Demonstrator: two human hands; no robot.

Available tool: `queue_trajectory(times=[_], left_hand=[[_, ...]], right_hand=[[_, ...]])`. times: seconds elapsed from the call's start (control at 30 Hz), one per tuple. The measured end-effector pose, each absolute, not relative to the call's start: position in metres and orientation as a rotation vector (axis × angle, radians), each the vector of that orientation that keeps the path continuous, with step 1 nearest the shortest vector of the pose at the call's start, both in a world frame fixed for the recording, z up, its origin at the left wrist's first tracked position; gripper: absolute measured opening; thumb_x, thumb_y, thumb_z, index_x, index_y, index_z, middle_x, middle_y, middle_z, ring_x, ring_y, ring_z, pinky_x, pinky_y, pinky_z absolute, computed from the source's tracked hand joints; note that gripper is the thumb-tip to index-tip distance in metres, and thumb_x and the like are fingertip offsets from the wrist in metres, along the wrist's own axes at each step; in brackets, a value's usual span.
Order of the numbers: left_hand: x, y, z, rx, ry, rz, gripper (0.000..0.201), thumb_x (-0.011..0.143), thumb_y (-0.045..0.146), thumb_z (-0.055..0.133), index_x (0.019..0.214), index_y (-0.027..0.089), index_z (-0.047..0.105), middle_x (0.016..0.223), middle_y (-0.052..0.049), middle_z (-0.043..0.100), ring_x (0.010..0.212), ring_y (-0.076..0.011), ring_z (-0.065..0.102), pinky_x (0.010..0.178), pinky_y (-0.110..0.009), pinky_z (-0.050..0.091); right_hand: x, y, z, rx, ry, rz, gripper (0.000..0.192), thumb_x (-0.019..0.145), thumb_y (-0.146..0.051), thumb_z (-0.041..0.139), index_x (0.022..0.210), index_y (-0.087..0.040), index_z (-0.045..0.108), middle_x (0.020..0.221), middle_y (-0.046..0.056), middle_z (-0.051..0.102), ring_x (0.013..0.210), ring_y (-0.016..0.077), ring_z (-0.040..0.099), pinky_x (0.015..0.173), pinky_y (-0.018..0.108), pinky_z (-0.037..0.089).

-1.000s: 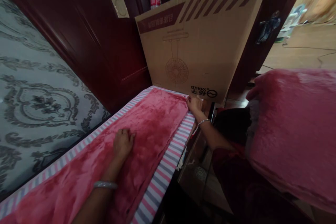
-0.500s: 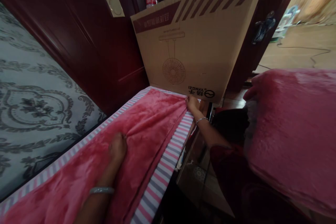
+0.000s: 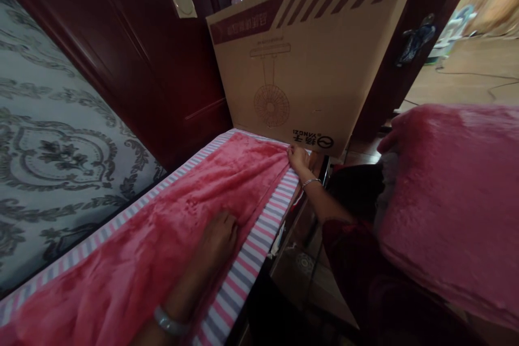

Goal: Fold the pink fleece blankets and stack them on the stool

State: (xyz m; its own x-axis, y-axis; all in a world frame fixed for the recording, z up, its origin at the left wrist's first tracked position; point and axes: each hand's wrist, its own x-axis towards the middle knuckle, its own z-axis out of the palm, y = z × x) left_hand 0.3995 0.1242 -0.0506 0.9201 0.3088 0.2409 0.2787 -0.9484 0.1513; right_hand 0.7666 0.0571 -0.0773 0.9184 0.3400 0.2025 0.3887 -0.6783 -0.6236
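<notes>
Pressing the pink blanket (image 3: 170, 238), left hand (image 3: 217, 238); right hand (image 3: 299, 158) seemingly pinching its corner

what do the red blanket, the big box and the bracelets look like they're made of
Red blanket: plush fleece by the look, soft sheen and shifting nap. Box: brown cardboard, matte, printed stripes and a fan drawing. Bracelets: pale and glossy, possibly silver metal or jade; too small to tell.

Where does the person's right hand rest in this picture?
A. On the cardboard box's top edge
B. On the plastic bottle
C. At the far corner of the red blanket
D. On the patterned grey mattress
C: the right hand pinches the far corner of the red blanket, just below the cardboard box.
</notes>
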Motion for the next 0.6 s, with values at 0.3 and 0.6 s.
queue_trajectory(times=[0.3, 0.6], left_hand=[[0.387, 0.131, -0.05, 2.85, 0.265, 0.544, 0.027, 0.099, 0.024, 0.039, 0.091, 0.022, 0.065, 0.093, -0.007, 0.069, 0.085, -0.02, 0.065, 0.078, -0.036, 0.055], [0.382, 0.132, -0.057, 2.85, 0.214, 0.573, 0.032, 0.1, 0.03, 0.04, 0.106, 0.021, 0.07, 0.105, -0.011, 0.068, 0.096, -0.0229, 0.064, 0.086, -0.041, 0.055]], right_hand=[[0.776, 0.06, -0.087, -2.339, -0.475, -0.104, 0.032, 0.098, -0.031, 0.048, 0.117, -0.021, 0.072, 0.112, 0.011, 0.073, 0.101, 0.0234, 0.066, 0.084, 0.03, 0.048], [0.771, 0.056, -0.084, -2.291, -0.477, -0.164, 0.031, 0.091, -0.021, 0.049, 0.111, -0.017, 0.072, 0.111, 0.011, 0.071, 0.104, 0.0239, 0.061, 0.092, 0.032, 0.046]])
